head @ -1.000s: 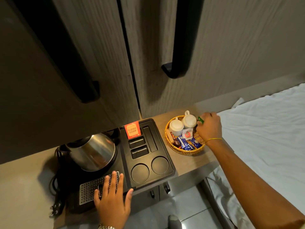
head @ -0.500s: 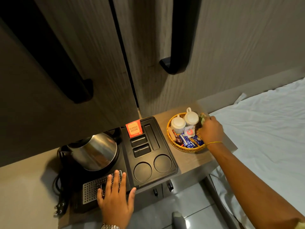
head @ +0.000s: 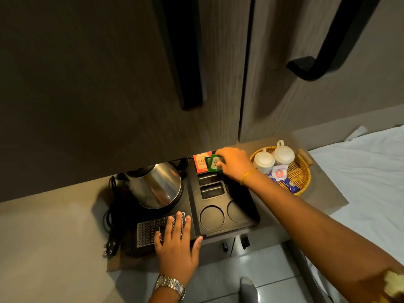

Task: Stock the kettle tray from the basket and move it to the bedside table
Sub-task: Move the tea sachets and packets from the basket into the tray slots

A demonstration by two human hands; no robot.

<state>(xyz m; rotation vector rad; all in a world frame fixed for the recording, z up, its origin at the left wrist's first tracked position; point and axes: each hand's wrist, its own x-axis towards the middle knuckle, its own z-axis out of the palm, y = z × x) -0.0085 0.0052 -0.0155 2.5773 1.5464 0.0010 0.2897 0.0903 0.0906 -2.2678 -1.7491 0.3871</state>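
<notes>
Currently right hand (head: 235,164) pinches green sachet (head: 213,164) upright over tray's (head: 251,212) far slot, overlapping orange sachet (head: 200,164) on its left; left hand (head: 177,248) flat, open on grille (head: 153,228).

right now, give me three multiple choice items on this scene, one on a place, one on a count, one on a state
1. Where is the green sachet?
A. in the basket
B. over the tray's back slot, beside the orange sachet
C. on the bed

2. How many cups are in the basket?
A. two
B. none
C. four

3. What is the left hand doing?
A. lifting the kettle
B. lying flat on the tray's grille
C. holding a cup

B: the right hand holds it by the orange sachet.
A: two white cups show.
B: fingers spread on the grille.
</notes>
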